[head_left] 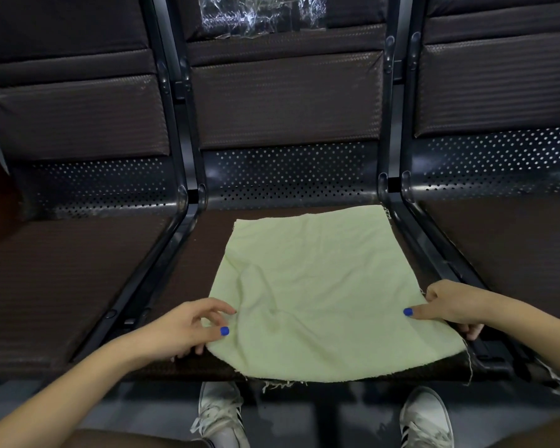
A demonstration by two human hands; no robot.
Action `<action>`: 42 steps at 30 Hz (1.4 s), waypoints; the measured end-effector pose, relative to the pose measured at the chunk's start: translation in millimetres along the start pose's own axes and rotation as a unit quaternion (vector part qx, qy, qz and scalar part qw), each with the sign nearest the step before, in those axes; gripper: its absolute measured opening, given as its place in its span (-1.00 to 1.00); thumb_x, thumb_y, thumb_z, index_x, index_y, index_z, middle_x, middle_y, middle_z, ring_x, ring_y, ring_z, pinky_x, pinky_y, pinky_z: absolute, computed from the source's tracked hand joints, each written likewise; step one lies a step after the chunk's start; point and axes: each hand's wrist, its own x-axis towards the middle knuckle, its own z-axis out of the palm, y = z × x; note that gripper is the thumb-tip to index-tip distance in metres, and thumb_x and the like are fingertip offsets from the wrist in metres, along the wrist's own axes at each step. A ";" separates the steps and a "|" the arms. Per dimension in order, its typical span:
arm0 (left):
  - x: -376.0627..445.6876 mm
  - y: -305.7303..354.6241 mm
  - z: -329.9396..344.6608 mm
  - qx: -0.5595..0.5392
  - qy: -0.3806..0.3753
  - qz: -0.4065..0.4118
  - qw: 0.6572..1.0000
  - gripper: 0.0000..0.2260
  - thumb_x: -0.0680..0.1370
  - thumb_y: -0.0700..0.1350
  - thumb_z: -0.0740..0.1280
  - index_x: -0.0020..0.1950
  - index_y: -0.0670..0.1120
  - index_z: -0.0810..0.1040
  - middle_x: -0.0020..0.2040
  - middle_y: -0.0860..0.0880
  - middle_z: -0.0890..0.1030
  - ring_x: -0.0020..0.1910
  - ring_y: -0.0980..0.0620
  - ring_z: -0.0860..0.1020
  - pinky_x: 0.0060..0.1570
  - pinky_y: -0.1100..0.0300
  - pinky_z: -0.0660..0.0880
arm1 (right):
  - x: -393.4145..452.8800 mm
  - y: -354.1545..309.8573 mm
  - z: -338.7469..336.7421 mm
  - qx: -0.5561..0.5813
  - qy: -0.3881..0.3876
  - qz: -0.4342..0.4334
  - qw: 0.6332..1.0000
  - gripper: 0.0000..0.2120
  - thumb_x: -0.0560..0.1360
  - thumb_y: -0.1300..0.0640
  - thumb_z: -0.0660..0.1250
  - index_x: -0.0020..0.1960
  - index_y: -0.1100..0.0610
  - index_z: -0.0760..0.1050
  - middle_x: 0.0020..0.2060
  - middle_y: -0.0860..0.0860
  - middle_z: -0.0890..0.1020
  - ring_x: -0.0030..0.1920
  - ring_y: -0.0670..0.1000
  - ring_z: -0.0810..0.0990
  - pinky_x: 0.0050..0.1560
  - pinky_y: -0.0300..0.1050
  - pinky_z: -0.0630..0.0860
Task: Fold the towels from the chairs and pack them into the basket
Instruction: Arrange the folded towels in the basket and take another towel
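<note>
I stood at a row of dark padded chairs with perforated metal backs; crinkled clear plastic [261, 14] lay on the middle backrest. The pale green towel [320, 295] lay spread on the middle seat [204, 253], overhanging its front edge. My left hand [188, 328] pinched its near left corner; my right hand [450, 307] gripped its right edge. No writing was readable.

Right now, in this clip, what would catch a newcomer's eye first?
The pale green towel stands out most, spread nearly flat on the dark middle chair seat, its frayed near edge hanging over the front. Next come the two hands at its near corners: the left hand pinches the left edge and the right hand holds the right corner, both thumbs with bright blue nails. Crinkled clear plastic shines on the backrest at the top.
</note>
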 end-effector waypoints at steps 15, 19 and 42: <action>-19.8 -1.3 -7.3 -0.145 -0.038 -0.099 0.984 -0.58 0.14 0.12 0.62 -0.29 -0.08 0.50 -0.43 -0.02 0.41 -0.51 0.10 0.39 -0.64 0.31 0.23 | -2.3 3.2 0.4 0.049 0.002 0.004 0.999 -0.55 0.49 -0.14 0.35 -0.29 0.16 0.24 -0.47 0.03 0.35 -0.53 -0.02 0.34 -0.55 -0.25 0.34; -34.9 -17.4 -16.6 -0.245 -0.067 -0.078 0.964 -0.70 0.16 -0.12 0.59 -0.34 -0.12 0.48 -0.38 -0.12 0.46 -0.47 0.00 0.49 -0.64 0.28 0.34 | -6.4 5.2 1.2 0.051 0.014 0.001 0.999 -0.50 0.48 -0.12 0.37 -0.34 0.14 0.16 -0.50 0.01 0.26 -0.56 -0.02 0.25 -0.56 -0.24 0.31; -30.2 -21.3 1.3 0.024 -0.153 -0.273 0.949 -0.56 0.58 0.16 0.18 0.08 -0.20 0.57 -0.05 -0.11 0.67 -0.31 0.06 0.59 -0.32 0.16 0.59 | -41.8 18.5 17.8 0.331 -0.054 -0.024 0.942 -0.90 0.51 0.28 0.33 0.01 0.28 0.46 -0.55 0.03 0.31 -0.62 -0.09 0.18 -0.58 -0.24 0.30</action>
